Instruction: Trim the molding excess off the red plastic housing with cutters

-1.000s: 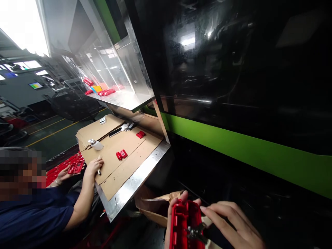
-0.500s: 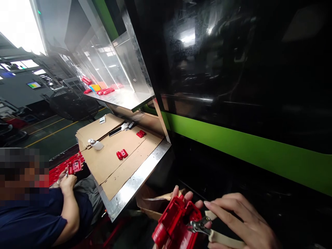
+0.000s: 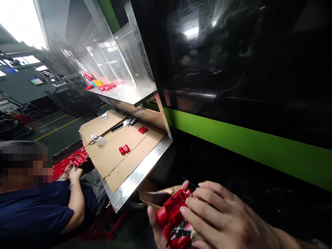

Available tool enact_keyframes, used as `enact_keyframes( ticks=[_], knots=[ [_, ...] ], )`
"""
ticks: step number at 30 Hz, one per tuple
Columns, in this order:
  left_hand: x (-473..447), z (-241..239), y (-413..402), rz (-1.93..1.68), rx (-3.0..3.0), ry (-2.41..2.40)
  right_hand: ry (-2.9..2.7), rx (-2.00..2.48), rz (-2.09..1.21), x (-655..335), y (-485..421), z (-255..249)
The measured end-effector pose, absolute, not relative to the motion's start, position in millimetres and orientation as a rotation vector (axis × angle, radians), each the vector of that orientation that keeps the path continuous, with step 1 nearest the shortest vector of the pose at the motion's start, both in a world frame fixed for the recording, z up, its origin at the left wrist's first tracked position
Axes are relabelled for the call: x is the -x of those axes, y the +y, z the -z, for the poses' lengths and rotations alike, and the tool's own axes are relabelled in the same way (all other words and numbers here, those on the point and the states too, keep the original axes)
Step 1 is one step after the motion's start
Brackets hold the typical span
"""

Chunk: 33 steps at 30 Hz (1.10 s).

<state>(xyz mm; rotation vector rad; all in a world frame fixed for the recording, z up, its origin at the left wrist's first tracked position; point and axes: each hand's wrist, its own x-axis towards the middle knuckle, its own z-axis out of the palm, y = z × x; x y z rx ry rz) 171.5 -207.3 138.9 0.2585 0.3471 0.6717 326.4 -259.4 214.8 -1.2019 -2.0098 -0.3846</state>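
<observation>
A red plastic part [image 3: 172, 211] sits low in the middle of the head view, held from below and behind by my left hand [image 3: 154, 224], whose fingers curl round it. My right hand [image 3: 220, 216] lies over the part's right side, fingers pressed on it and closed round a small metal cutter [image 3: 181, 232] with a pale handle. The cutter's jaws touch the red part's lower edge.
A steel table [image 3: 137, 178] covered with cardboard sheets [image 3: 114, 152] carries small red parts [image 3: 124, 149], a bottle [image 3: 98, 139] and tools. A co-worker in a dark blue shirt [image 3: 31, 211] handles red pieces [image 3: 77, 159] at the left. A green and black machine [image 3: 246, 103] fills the right.
My right hand has moved left onto the red part and now covers it. The part has turned and risen slightly. The co-worker's hands have drawn back from the table to their lap.
</observation>
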Motion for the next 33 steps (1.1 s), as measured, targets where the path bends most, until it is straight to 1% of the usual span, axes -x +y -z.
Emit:
enact_keyframes(
  ticks=[12, 19, 33],
  knots=[
    [-169.5, -141.1, -209.3, -0.732, -0.26, 0.387, -2.023, 1.19, 0.386, -320.4, -255.7, -211.4],
    [-167.1, -137.7, -210.5, -0.746, -0.186, 0.516, -2.005, 1.224, 0.353, -320.1, -259.7, -210.6],
    [-173.1, -140.8, -212.4, -0.677, -0.157, 0.416, -1.954, 1.221, 0.369, -321.6, -259.2, -209.4]
  ],
)
